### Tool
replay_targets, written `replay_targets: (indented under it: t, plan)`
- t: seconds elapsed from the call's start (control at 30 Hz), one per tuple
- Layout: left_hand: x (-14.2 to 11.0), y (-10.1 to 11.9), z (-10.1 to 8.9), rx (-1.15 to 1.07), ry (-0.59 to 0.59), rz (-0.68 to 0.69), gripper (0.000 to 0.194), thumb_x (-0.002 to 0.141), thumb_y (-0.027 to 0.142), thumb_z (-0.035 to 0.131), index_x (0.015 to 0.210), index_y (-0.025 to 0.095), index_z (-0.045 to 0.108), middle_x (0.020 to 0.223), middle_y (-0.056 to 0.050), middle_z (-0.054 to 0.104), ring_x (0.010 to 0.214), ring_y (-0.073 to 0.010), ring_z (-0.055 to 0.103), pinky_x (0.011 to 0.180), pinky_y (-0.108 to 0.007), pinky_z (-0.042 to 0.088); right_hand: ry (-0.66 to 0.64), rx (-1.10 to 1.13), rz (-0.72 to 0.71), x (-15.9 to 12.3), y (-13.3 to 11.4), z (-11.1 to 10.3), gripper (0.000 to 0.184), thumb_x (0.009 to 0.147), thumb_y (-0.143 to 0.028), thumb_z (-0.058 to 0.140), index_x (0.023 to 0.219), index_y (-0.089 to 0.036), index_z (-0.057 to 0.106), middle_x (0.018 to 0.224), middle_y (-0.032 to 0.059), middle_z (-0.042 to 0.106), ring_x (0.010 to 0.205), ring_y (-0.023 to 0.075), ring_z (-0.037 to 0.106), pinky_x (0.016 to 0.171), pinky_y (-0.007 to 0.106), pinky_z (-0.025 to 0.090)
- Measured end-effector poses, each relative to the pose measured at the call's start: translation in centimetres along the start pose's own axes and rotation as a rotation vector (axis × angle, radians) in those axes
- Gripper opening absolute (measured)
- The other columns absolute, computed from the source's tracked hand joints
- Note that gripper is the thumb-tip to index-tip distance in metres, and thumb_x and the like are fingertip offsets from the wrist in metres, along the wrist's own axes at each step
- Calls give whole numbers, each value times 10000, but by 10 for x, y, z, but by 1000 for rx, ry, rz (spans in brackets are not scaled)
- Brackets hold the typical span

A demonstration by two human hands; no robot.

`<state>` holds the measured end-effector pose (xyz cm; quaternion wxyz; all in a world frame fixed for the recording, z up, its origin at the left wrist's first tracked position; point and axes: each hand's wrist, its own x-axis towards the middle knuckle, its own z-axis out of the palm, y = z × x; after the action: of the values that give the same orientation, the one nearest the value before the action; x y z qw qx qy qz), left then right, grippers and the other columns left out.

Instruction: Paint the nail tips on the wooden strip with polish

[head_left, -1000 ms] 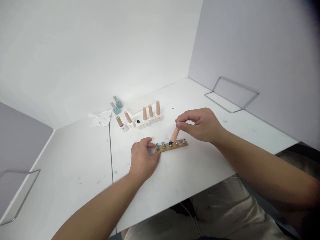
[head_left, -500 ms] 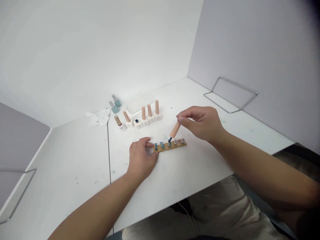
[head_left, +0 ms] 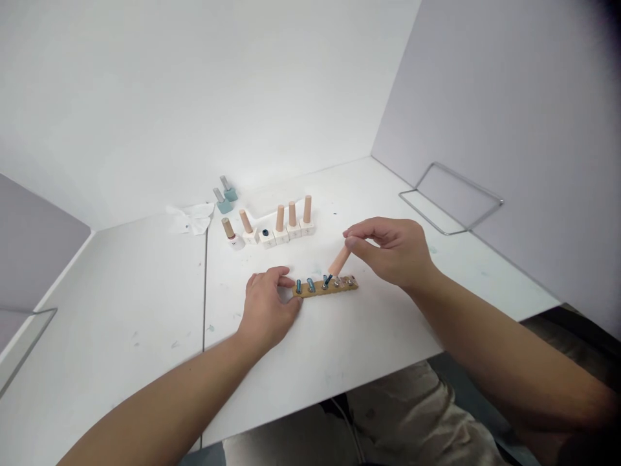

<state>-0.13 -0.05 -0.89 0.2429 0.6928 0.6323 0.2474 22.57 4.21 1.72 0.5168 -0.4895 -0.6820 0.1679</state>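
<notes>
My right hand [head_left: 388,249] pinches the peach cap of a nail polish brush [head_left: 339,260], its dark teal bristles down on the middle nail tip [head_left: 325,283]. Several nail tips stand in a row on a tan strip [head_left: 320,291]; the left ones are teal, the ones at the right end look clear. My left hand [head_left: 269,304] grips the strip's left end between thumb and fingers. Behind the strip, an uncapped white nail polish bottle [head_left: 266,239] with a dark neck stands among capped ones.
Several white bottles with peach caps [head_left: 307,217] line up behind the strip. Two teal bottles [head_left: 224,204] stand farther back by a crumpled tissue [head_left: 196,219]. A clear tray [head_left: 272,200] lies by the back wall. A metal wire stand [head_left: 451,200] leans at the right wall.
The brush has tilted lower over the middle nail tip, with my right hand slightly lower. My left hand still holds the strip; the whole view has shifted a little.
</notes>
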Motion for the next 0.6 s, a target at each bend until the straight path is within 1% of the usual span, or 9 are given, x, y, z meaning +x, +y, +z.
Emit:
replay_targets:
  t: [0.23,0.4,0.6]
  plan:
    - [0,1,-1,8,-7,1,454,718,220,648,1156,238,532,1033,-33,691,1080,-257,568,959,-453,432,10,-7,12,-2,2,-2,87,775,-273,648,698,-243,677,730,7,711,711,192,667,611,344,543]
    - [-1,2,-1,12,-4,3,446,717,213,648,1149,235,540,1024,-37,687,1069,-257,570,957,-451,431,13,-40,19,-2,2,-4,68,768,-268,662,710,-247,690,732,6,711,694,187,658,587,339,531]
    - [-1,0,-1,6,-15,5,449,721,216,640,1157,234,534,1030,-33,687,1068,-263,564,951,-451,435,-19,-53,7,-3,2,-2,83,769,-281,657,700,-243,685,739,9,715,711,195,672,590,340,547]
